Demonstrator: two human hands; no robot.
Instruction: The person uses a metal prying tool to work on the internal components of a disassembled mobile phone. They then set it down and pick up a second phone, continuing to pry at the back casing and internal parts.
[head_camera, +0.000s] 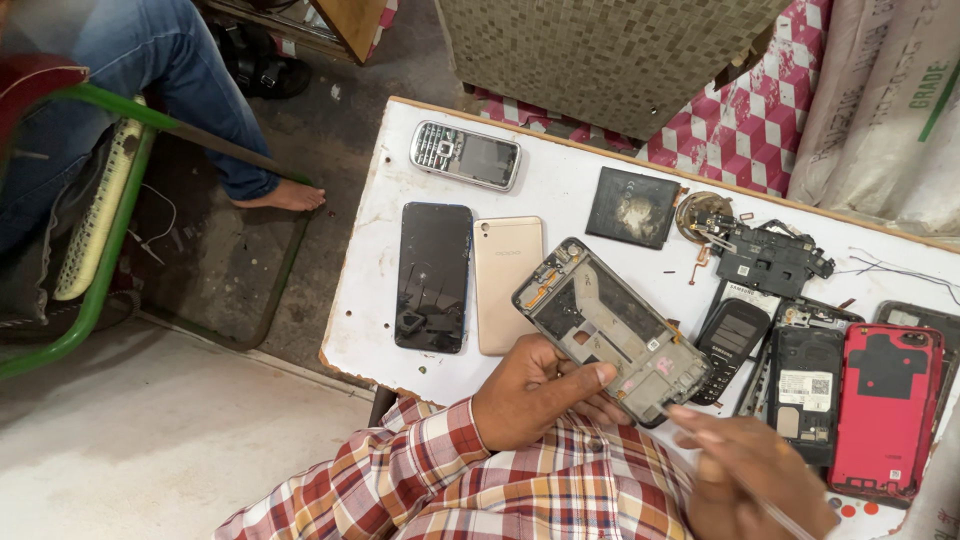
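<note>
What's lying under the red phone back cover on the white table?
The red phone back cover lies over a dark phone body, which shows along its top and right edge on the white table. The rest is covered.

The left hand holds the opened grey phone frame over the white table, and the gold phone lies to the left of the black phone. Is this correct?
Not quite. The head view shows the gold phone lying to the right of the black phone, not left. The left hand does hold the opened grey phone frame over the white table.

Left hand (535, 395) curled in a grip; right hand (755, 480) pinched shut
</note>
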